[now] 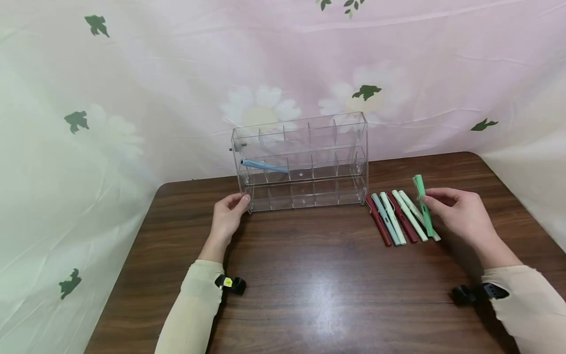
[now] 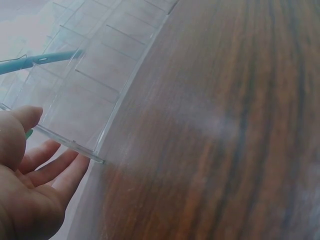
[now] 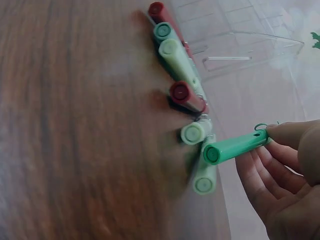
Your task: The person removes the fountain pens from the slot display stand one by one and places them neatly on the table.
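Note:
A clear acrylic pen rack (image 1: 305,184) with tiers of small compartments stands at the back of the table. My left hand (image 1: 231,212) holds its lower left corner, thumb on one side of the end panel and fingers on the other (image 2: 35,175). A blue pen (image 1: 265,166) leans slantwise in the middle tier on the left. On the right, my right hand (image 1: 460,216) pinches a bright green pen (image 1: 423,201) by its clip part, tilted over the row of pens. In the right wrist view the green pen (image 3: 235,147) overlaps a pale green pen (image 3: 204,177).
Several pens lie side by side right of the rack: dark red (image 1: 379,222), grey-blue (image 1: 385,219) and pale green (image 1: 393,219) among them. The wooden table (image 1: 300,285) meets a flowered cloth (image 1: 177,88) behind the rack.

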Motion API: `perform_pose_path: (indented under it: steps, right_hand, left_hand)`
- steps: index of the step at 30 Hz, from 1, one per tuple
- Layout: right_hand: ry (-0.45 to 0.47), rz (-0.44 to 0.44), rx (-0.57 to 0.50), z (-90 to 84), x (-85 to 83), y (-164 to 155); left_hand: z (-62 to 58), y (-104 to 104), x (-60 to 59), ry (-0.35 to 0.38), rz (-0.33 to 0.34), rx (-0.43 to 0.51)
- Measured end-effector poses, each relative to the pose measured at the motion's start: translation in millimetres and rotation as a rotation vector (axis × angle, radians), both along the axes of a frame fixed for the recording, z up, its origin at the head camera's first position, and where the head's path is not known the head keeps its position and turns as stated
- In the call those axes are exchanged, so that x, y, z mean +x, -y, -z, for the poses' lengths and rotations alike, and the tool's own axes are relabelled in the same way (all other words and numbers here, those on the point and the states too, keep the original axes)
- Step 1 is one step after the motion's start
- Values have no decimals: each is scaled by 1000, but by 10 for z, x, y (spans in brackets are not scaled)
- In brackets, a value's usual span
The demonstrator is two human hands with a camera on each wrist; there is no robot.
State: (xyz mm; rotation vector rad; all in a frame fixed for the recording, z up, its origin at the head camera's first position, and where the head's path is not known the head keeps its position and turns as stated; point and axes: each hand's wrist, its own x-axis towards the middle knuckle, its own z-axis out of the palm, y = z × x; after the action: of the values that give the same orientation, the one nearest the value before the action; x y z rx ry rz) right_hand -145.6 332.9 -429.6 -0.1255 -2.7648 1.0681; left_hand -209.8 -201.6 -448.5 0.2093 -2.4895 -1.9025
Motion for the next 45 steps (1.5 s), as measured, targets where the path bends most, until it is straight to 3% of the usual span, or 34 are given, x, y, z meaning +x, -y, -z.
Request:
perform_pose_path:
  steps: [6, 22, 28, 45]
  right_hand:
    - [37, 15, 7, -28, -5, -85]
    - [145, -53, 33, 28, -49, -255]
    - [173, -88, 64, 108, -83, -236]
    - [240, -105, 136, 39, -136, -108]
  left_hand:
    - [-4, -8, 3, -6, 1, 14]
    - [-22, 9, 6, -1, 4, 3]
    - [-5, 10, 5, 14, 8, -2]
    - [10, 15, 11, 6, 14, -5]
